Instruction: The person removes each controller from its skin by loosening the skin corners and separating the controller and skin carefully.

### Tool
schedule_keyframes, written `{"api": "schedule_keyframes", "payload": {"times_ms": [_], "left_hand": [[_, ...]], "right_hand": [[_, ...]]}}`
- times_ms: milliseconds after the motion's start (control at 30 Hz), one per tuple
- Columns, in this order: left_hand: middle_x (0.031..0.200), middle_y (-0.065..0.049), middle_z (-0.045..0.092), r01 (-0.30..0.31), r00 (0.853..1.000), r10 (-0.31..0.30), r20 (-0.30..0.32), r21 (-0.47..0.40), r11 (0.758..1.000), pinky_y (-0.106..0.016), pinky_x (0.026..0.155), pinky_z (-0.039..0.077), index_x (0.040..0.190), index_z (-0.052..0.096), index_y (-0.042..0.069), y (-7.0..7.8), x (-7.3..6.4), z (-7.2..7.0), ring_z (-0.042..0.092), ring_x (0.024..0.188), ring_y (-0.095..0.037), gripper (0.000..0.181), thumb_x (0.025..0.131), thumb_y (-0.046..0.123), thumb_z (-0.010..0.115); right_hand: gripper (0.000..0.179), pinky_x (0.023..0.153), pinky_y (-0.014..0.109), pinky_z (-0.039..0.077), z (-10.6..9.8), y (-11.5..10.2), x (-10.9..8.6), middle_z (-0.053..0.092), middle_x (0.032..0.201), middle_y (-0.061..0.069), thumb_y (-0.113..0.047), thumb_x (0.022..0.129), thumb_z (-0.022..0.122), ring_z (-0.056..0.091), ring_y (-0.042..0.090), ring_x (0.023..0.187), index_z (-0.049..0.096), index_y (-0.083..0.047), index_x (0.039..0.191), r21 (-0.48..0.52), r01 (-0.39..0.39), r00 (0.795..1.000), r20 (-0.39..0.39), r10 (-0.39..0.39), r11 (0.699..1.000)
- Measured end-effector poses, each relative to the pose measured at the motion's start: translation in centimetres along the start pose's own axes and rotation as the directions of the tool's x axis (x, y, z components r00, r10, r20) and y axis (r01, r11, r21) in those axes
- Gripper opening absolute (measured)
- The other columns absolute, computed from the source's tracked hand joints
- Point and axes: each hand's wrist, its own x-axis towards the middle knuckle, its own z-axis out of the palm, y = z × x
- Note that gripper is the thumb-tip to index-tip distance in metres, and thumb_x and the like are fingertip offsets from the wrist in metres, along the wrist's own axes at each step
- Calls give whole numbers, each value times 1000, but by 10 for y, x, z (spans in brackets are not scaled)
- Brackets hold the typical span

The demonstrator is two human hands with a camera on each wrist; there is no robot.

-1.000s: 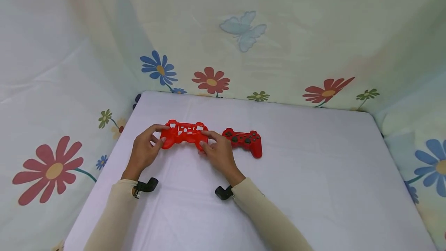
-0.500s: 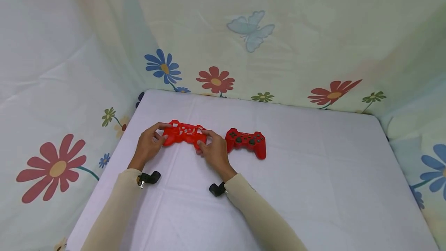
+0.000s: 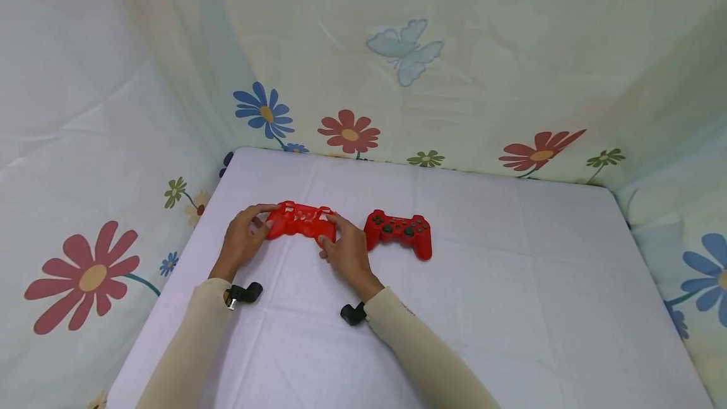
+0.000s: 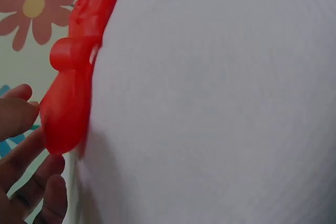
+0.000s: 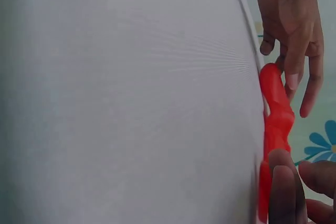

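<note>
A bright red, thin game controller cover (image 3: 307,228) with cut-out holes is at the left of the white table in the head view. My left hand (image 3: 242,242) pinches its left grip between thumb and fingers. At the opposite grip, my right hand (image 3: 349,250) pinches with thumb and fingers. In the left wrist view the cover (image 4: 68,111) lies low over the cloth, its rounded grip end beside my fingers (image 4: 18,119). Both hands meet the same cover (image 5: 275,93) in the right wrist view. Just right of my right hand lies a red game controller (image 3: 400,230) with dark sticks and buttons.
White cloth (image 3: 511,295) covers the table, with slight creases. A flower-printed curtain (image 3: 466,81) stands behind the table and along both sides. Each wrist carries a small black camera (image 3: 246,293) on a strap.
The cover has come down and tilted flatter toward the table, still between both hands. My right hand has shifted slightly left. The controller stays in place, while the head view has turned slightly.
</note>
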Motion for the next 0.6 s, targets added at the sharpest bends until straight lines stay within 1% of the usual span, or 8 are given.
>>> {"api": "schedule_keyframes", "payload": {"times_ms": [100,167,267,333,400,467,533,600], "left_hand": [[142,-12,64,-48,998,48,-35,-12,999,-41,87,55,144,65,22,5,-3,0,57,120,-31,43,103,14,70],[146,-10,63,-81,995,79,-59,-31,996,-47,91,56,144,65,20,13,-5,1,55,126,-31,43,102,15,71],[149,-10,62,-141,986,136,-93,-58,988,-55,95,56,143,66,17,26,-8,4,52,131,-32,43,101,14,73],[149,-10,63,-178,979,169,-114,-68,982,-57,96,58,142,66,16,35,-10,7,51,132,-31,44,99,14,75],[148,-10,64,-218,970,207,-131,-79,973,-58,97,58,142,67,15,45,-11,11,51,134,-31,45,98,14,76],[147,-9,64,-245,964,231,-135,-102,964,-59,97,59,142,67,16,55,-12,17,51,135,-30,46,97,14,77],[147,-7,65,-264,960,249,-127,-129,956,-59,99,59,142,67,18,65,-12,23,50,136,-28,47,97,16,78],[147,-4,65,-277,959,261,-113,-151,949,-60,101,57,143,66,20,75,-12,29,49,137,-27,47,98,19,78]], "right_hand": [[61,66,21,59,-6,-3,-3,50,164,8,-17,96,80,71,6,64,58,-17,153,-25,27,1000,-11,-27,999],[60,66,21,59,-13,-5,-5,50,164,7,-18,95,82,72,6,65,60,-17,151,-37,47,998,-27,-48,998],[58,64,21,58,-24,-6,-9,53,163,5,-20,95,83,73,9,63,63,-17,149,-35,84,996,-41,-85,996],[56,60,22,56,-32,-6,-12,54,162,4,-21,95,83,73,12,62,64,-17,147,-31,123,991,-44,-124,992],[55,57,23,54,-42,-6,-15,55,161,4,-23,95,83,72,14,60,65,-19,146,-30,172,984,-51,-173,985],[55,56,23,53,-52,-5,-17,55,161,3,-26,94,84,68,12,58,66,-21,146,-44,225,972,-65,-227,973],[57,59,21,55,-63,-3,-19,54,162,1,-29,93,85,67,9,59,66,-24,145,-52,270,958,-83,-273,962],[57,65,20,59,-75,0,-20,53,162,-1,-31,92,86,69,5,64,66,-24,145,-41,316,943,-99,-319,948]]}}
